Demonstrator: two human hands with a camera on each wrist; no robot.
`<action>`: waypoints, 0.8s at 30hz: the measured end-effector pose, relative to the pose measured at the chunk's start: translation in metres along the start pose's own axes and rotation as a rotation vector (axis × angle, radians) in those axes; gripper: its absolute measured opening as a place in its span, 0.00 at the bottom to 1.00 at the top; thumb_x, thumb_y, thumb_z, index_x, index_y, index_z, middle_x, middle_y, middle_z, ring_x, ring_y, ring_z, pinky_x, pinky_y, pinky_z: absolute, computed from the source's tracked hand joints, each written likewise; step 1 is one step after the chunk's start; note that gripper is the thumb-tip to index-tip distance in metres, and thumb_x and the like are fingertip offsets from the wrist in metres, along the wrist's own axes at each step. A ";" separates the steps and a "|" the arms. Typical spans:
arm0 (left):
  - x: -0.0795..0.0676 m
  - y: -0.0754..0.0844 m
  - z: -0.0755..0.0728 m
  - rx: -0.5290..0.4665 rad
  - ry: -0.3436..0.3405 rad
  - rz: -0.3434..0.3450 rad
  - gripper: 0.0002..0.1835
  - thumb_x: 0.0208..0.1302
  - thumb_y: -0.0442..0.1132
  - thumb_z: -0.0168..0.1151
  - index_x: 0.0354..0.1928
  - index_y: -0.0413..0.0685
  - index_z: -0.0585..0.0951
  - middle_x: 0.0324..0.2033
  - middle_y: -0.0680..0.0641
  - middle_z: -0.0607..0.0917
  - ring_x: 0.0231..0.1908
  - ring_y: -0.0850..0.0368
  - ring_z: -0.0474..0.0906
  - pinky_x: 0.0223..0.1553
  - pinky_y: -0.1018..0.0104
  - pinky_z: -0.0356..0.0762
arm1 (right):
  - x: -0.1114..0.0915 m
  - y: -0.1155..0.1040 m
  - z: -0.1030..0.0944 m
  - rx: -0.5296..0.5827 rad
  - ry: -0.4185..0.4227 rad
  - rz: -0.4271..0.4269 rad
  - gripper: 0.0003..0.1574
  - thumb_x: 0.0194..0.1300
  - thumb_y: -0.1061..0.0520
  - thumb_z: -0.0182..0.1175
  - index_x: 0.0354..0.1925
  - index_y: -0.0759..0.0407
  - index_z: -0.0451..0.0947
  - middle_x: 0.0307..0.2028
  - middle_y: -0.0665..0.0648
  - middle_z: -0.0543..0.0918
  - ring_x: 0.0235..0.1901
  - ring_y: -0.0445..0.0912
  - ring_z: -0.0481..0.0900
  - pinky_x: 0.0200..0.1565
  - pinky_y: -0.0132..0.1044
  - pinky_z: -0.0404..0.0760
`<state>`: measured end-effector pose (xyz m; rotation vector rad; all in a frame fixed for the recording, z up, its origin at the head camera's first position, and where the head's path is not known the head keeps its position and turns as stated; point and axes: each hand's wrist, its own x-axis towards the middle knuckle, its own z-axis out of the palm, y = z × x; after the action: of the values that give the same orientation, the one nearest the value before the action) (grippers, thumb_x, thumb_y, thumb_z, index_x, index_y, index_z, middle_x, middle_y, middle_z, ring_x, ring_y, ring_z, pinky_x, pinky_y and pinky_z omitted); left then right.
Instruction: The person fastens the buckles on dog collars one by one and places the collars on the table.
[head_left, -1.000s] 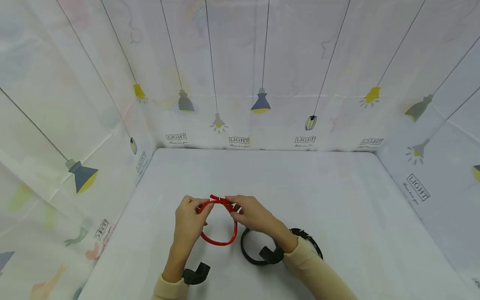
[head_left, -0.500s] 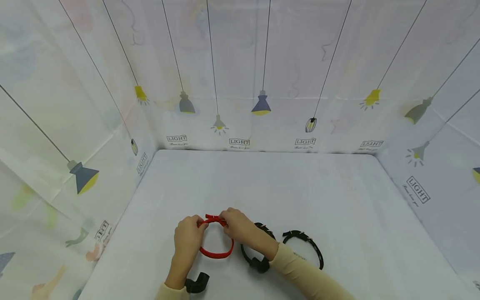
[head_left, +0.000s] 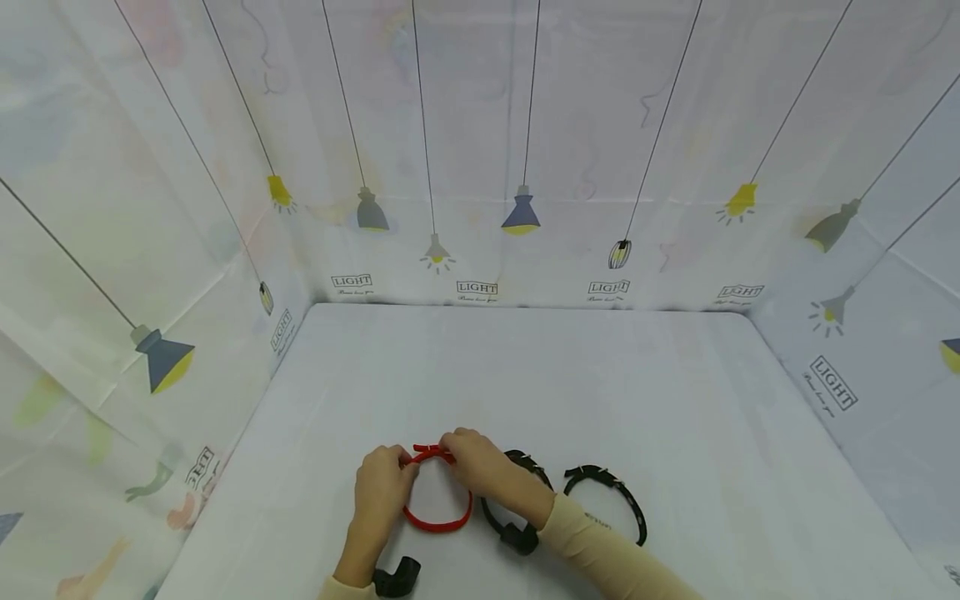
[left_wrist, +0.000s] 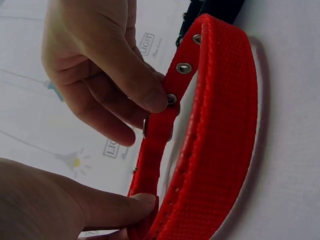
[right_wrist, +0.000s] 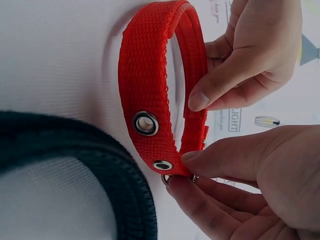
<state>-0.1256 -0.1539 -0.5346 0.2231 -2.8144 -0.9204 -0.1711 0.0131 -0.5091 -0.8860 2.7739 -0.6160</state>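
Note:
A red collar [head_left: 437, 526] with metal eyelets forms a closed loop at or just above the white table, in front of me. My left hand [head_left: 380, 486] pinches the left side of its far part between thumb and fingers. At the right of that part, by the metal buckle fittings, my right hand [head_left: 480, 463] pinches the strap. In the left wrist view the red strap [left_wrist: 220, 125] curves close by, with the right thumb [left_wrist: 152, 97] beside an eyelet. In the right wrist view the right fingers [right_wrist: 200, 200] touch a metal ring under the strap.
A black collar [head_left: 491, 517] lies right of the red one, partly under my right forearm. Farther right is another black collar [head_left: 637, 508]. A dark wrist mount [head_left: 397, 577] sits at my left wrist. Printed curtains [head_left: 480, 125] bound the white table [head_left: 600, 383] behind and at both sides.
Both hands and the red collar have come down toward me in the head view, mostly in the first half second. Both hands still hold the strap. The black collars remain in place.

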 end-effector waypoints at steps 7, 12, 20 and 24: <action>-0.001 -0.001 0.002 0.009 -0.001 0.025 0.04 0.56 0.33 0.72 0.27 0.41 0.86 0.22 0.47 0.81 0.22 0.58 0.73 0.22 0.65 0.70 | -0.001 0.002 0.003 -0.025 -0.004 -0.018 0.12 0.65 0.63 0.66 0.47 0.59 0.82 0.38 0.54 0.83 0.37 0.43 0.79 0.39 0.31 0.80; -0.001 -0.002 0.003 -0.006 -0.009 0.018 0.04 0.56 0.33 0.72 0.28 0.41 0.85 0.22 0.47 0.82 0.22 0.58 0.72 0.22 0.67 0.70 | -0.001 0.003 0.004 -0.035 -0.001 -0.015 0.11 0.66 0.62 0.66 0.47 0.58 0.82 0.37 0.54 0.83 0.36 0.42 0.79 0.39 0.31 0.80; 0.002 -0.003 0.004 -0.021 -0.014 -0.002 0.05 0.56 0.34 0.73 0.29 0.41 0.84 0.21 0.49 0.80 0.21 0.59 0.72 0.22 0.68 0.70 | -0.002 0.004 0.002 -0.037 0.007 -0.023 0.12 0.66 0.61 0.66 0.48 0.58 0.82 0.39 0.55 0.84 0.36 0.42 0.79 0.39 0.31 0.80; 0.001 0.000 0.005 -0.007 -0.019 -0.009 0.08 0.57 0.38 0.73 0.33 0.41 0.84 0.24 0.47 0.81 0.22 0.57 0.73 0.23 0.66 0.71 | -0.005 0.007 0.003 -0.081 0.053 -0.044 0.13 0.66 0.58 0.66 0.49 0.57 0.82 0.41 0.54 0.84 0.39 0.44 0.80 0.41 0.32 0.81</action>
<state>-0.1274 -0.1517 -0.5384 0.2271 -2.8286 -0.9393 -0.1700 0.0206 -0.5147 -0.9633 2.8521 -0.5457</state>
